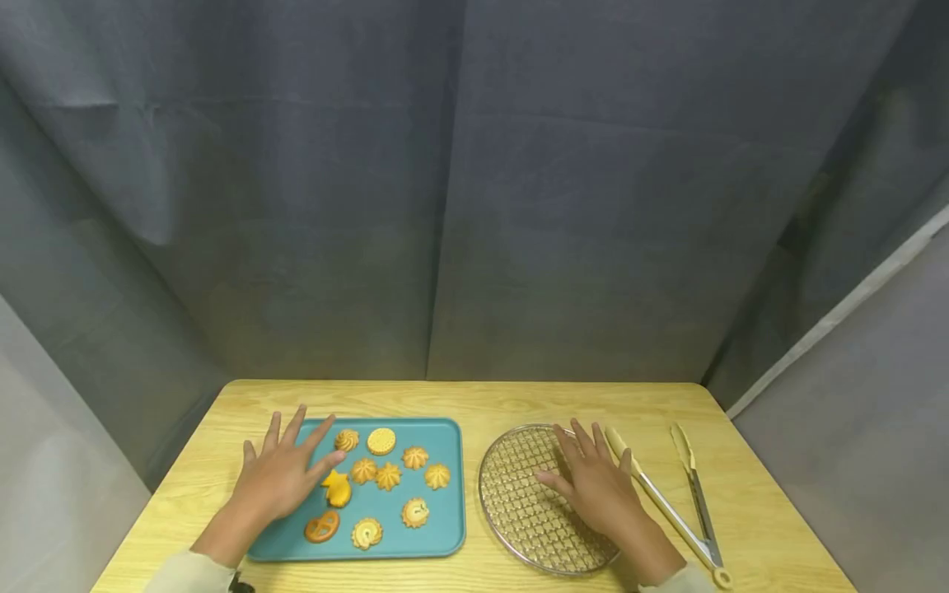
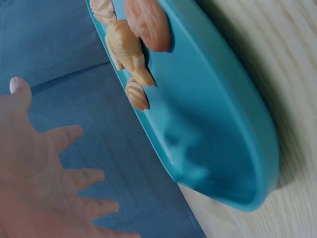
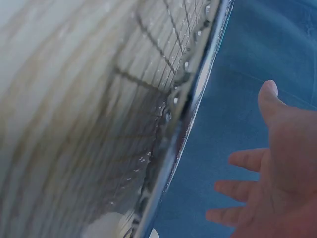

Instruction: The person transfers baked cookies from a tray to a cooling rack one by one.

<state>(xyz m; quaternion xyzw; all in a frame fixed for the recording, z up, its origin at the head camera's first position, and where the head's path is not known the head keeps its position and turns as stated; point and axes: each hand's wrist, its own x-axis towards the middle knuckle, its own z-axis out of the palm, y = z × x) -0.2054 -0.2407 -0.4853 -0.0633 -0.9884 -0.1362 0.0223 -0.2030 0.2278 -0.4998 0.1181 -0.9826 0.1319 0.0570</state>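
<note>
In the head view my left hand (image 1: 278, 478) is spread over the left side of a teal baking tray (image 1: 426, 531), holding nothing. Several cookies lie on that tray: a pretzel-shaped one (image 1: 322, 526), a pineapple-shaped one (image 1: 337, 488), a round one (image 1: 381, 441) and star-like ones such as this piped cookie (image 1: 437, 475). The left wrist view shows the palm beside the tray's rim. My right hand (image 1: 602, 490), fingers spread and empty, hovers over the right part of a round wire cooling rack (image 1: 519, 494). Its palm faces the rack in the right wrist view.
Tongs (image 1: 693, 519) with cream tips and metal arms lie spread on the wooden table (image 1: 578, 399), right of the rack. Grey curtains (image 1: 445, 206) hang behind the table and along its sides. A strip of bare wood separates tray and rack.
</note>
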